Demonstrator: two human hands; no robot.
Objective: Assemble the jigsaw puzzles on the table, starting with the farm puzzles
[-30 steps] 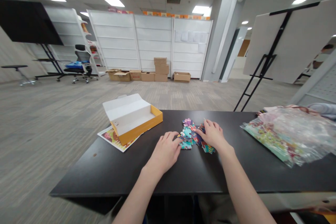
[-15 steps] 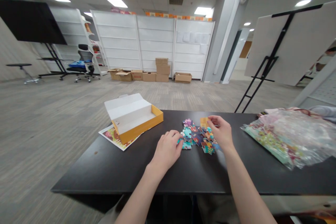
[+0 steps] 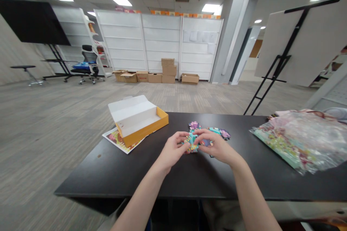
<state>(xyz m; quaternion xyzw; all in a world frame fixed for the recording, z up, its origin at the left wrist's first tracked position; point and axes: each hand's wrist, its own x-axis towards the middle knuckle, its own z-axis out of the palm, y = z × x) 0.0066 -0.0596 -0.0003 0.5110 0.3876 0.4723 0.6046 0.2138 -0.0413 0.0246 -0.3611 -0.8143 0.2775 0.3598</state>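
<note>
One yellow box [image 3: 148, 129], one clear bag [image 3: 311, 139] and puzzle pieces [image 3: 194, 126], too jumbled to count, are on one black bench [image 3: 108, 177]. The left hand [image 3: 173, 151] pinches some; the right hand [image 3: 219, 148] touches them, grip unclear. Both hands are closer than before

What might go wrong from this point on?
The right hand is close beside puzzle pieces, so a careless movement might scatter them. It and the left hand partly cover the pieces between them, so a poor fit could go unnoticed. The open box sits partly on the picture sheet; tugging the sheet might shift the box.
</note>
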